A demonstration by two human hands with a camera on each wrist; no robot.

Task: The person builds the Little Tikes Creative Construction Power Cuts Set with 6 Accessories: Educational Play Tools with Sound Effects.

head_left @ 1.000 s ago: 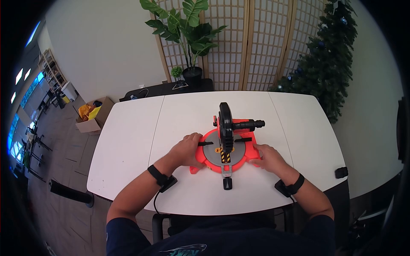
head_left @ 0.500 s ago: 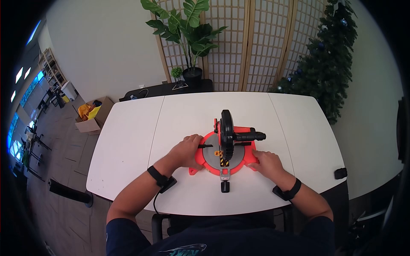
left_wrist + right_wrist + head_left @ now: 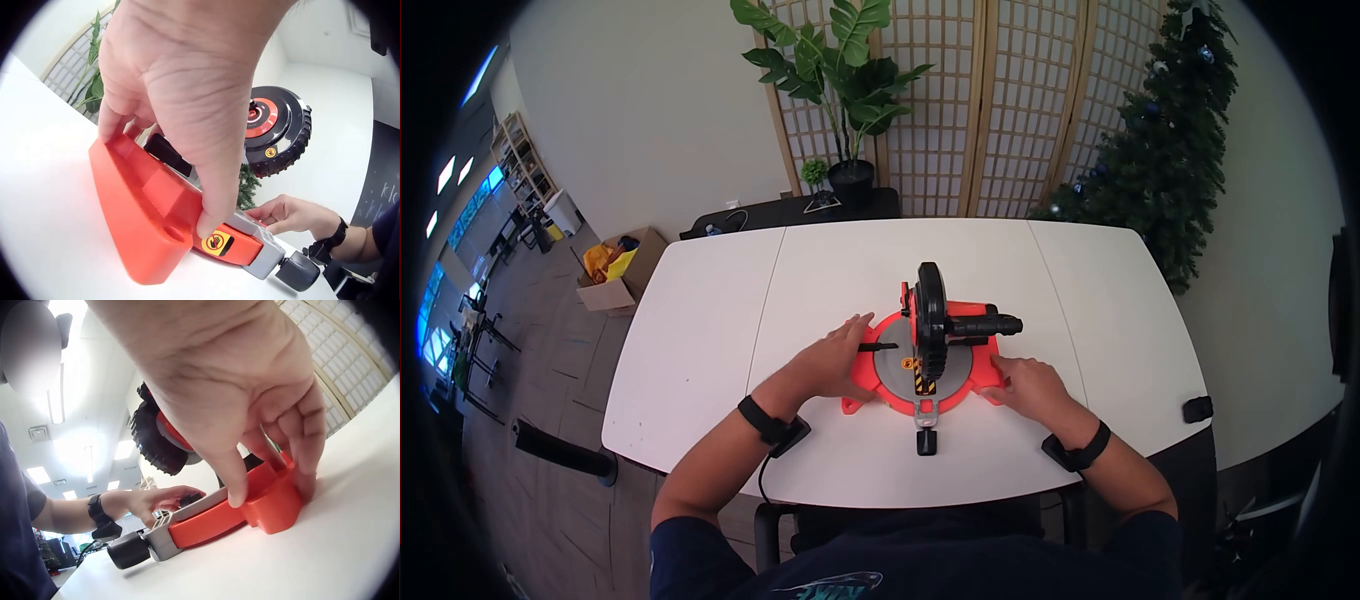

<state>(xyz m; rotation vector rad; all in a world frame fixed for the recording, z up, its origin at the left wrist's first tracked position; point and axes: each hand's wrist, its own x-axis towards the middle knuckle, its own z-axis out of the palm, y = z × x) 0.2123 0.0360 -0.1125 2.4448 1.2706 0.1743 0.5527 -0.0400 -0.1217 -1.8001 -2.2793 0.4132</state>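
Note:
A red and black toy miter saw stands upright on the table, its grey round plate under a black blade guard. My left hand holds the left side of the red base; in the left wrist view its thumb lies by the yellow warning label, fingers on the far side. At the base's right side, my right hand grips the red corner between thumb and curled fingers. The black handle points right, and a black knob faces me. Neither hand touches handle or knob.
The white table carries a small black object near its right edge. Behind it are a potted plant, a lattice screen and a decorated tree. A cardboard box sits on the floor at left.
The saw has shifted slightly toward me and turned a little, its front knob moving left. My right hand has moved a little closer in and down with it; my left hand has stayed at the base.

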